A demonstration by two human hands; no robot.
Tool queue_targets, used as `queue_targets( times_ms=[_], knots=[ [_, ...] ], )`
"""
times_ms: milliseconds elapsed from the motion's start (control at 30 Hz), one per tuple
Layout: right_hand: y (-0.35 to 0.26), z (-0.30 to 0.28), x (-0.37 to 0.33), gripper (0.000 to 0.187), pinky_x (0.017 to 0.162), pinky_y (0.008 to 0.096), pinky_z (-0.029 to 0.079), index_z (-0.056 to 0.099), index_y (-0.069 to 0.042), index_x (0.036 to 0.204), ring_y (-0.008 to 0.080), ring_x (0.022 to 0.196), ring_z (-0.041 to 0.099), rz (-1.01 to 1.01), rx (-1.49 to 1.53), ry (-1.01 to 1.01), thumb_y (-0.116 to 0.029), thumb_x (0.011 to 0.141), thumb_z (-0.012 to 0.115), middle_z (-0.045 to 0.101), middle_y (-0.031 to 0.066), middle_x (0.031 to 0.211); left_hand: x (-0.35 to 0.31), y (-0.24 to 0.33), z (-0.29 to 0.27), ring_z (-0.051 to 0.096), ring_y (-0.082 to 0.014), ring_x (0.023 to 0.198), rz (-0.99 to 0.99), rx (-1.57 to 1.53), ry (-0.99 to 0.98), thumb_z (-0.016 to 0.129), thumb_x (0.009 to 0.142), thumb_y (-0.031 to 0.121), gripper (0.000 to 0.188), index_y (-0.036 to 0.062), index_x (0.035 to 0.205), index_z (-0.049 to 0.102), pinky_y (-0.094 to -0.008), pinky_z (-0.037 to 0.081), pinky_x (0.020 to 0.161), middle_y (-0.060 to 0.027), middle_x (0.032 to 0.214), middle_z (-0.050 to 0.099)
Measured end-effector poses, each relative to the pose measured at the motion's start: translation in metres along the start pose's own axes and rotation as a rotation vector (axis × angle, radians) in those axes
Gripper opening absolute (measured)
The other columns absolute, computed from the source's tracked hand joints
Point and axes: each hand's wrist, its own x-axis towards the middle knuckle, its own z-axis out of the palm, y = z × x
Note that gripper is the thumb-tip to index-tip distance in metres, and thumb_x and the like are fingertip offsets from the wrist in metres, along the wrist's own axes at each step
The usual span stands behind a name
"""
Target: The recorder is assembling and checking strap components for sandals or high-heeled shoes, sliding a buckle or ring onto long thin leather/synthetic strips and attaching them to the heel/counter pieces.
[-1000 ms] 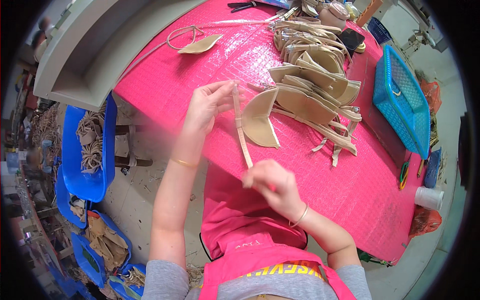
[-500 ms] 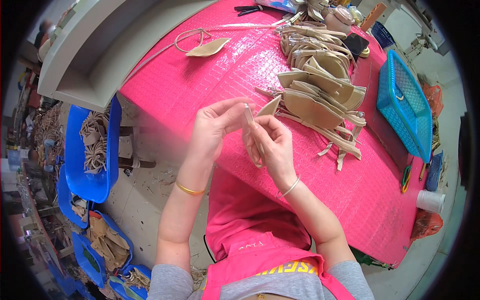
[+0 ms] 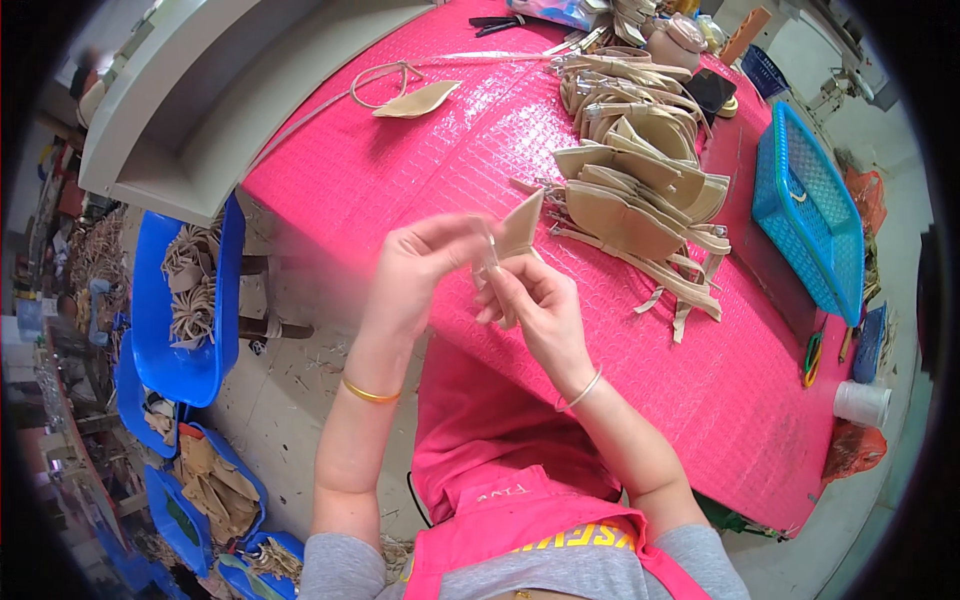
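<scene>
Head view: two bare hands meet at a pale narrow strap (image 3: 490, 256) above the pink worktop (image 3: 700, 400).
Right hand (image 3: 540, 305): its grip, thumb against forefinger, is closed on the strap, seemingly to steady so slim a piece; left hand (image 3: 425, 265): its fingertips blur at the strap's upper end, so whether that grip is closed I cannot tell. Just beyond the fingers a beige curved panel (image 3: 520, 228) stands tilted; whether it touches them is unclear. To the right, a row of strapped beige panels (image 3: 628, 215) lies overlapped, probably to keep them together and within reach.
</scene>
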Motion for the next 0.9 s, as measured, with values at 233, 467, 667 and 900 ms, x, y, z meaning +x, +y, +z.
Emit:
queue_targets(
  times_ms=[233, 467, 667, 900],
  knots=[
    [-0.008, -0.007, -0.004, 0.015, 0.056, 0.0203, 0.041, 0.057, 0.003, 0.093, 0.0097, 0.066, 0.051, -0.272, -0.368, 0.101, -0.009, 0.085, 0.051, 0.056, 0.0027, 0.074, -0.034, -0.012, 0.026, 0.060, -0.0140, 0.068, 0.261, 0.456, 0.275, 0.056, 0.083, 0.013, 0.021, -0.0060, 0.089, 0.061, -0.0249, 0.048, 0.066, -0.0077, 0.078, 0.062],
    [-0.052, -0.019, -0.004, 0.021, 0.068, 0.0258, 0.046, 0.060, -0.002, 0.096, 0.0136, 0.072, 0.058, -0.333, -0.529, 0.095, -0.003, 0.075, 0.058, 0.059, 0.0076, 0.088, -0.032, -0.026, 0.038, 0.059, -0.0116, 0.061, 0.048, -0.067, 0.127, 0.054, 0.085, 0.012, 0.019, -0.0036, 0.095, 0.061, -0.0203, 0.048, 0.053, -0.0084, 0.071, 0.062],
    [-0.045, -0.033, -0.002, 0.027, 0.058, 0.0293, 0.045, 0.061, -0.006, 0.086, 0.0224, 0.071, 0.057, -0.900, -0.975, -0.299, -0.003, 0.059, 0.063, 0.057, 0.0070, 0.080, -0.038, -0.016, 0.032, 0.061, -0.0157, 0.071, -0.074, -0.388, 0.000, 0.053, 0.083, 0.009, 0.024, -0.0047, 0.102, 0.058, -0.0245, 0.051, 0.063, -0.0135, 0.084, 0.063],
    [-0.025, -0.047, -0.017, 0.026, 0.057, 0.0275, 0.045, 0.059, -0.008, 0.084, 0.0171, 0.072, 0.058, -1.045, -1.101, -0.308, -0.005, 0.058, 0.063, 0.060, 0.0034, 0.084, -0.040, -0.028, 0.035, 0.063, -0.0192, 0.075, -0.011, -0.112, 0.073, 0.051, 0.085, 0.015, 0.025, -0.0055, 0.096, 0.060, -0.0279, 0.052, 0.067, -0.0161, 0.086, 0.063]
  ],
)
